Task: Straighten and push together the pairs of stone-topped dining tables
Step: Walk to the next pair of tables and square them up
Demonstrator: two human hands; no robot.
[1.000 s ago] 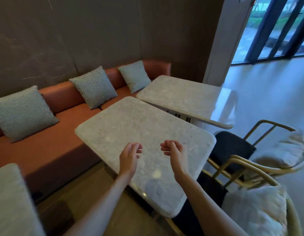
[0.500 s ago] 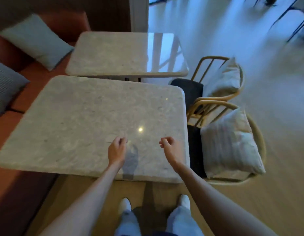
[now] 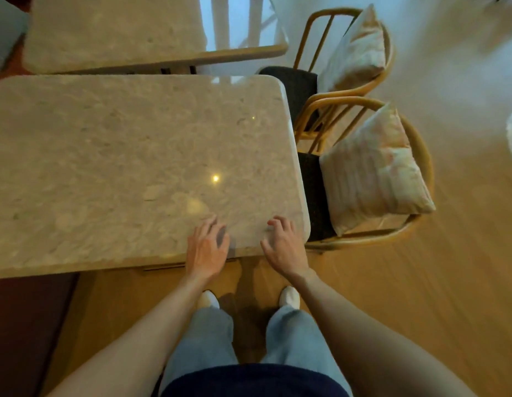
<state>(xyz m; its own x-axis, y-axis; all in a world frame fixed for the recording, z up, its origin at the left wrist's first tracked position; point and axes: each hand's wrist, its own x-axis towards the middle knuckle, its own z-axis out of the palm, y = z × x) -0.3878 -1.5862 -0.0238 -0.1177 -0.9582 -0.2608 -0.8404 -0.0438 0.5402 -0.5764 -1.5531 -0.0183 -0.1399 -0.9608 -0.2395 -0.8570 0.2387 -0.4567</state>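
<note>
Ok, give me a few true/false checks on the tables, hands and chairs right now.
1. Both hands, left hand and right hand, are at the near table's near edge. True.
2. The two tabletops touch. False: a gap shows before the far table.
3. Each chair holds a cushion. True.
4. A plate sits on the near table. False: only light reflections.

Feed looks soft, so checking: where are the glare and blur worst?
Head view: small bright glare spot on the near speckled stone tabletop; window reflection washes out the far stone table; wooden floor at right streaks with motion blur; both hands slightly smeared.
</note>
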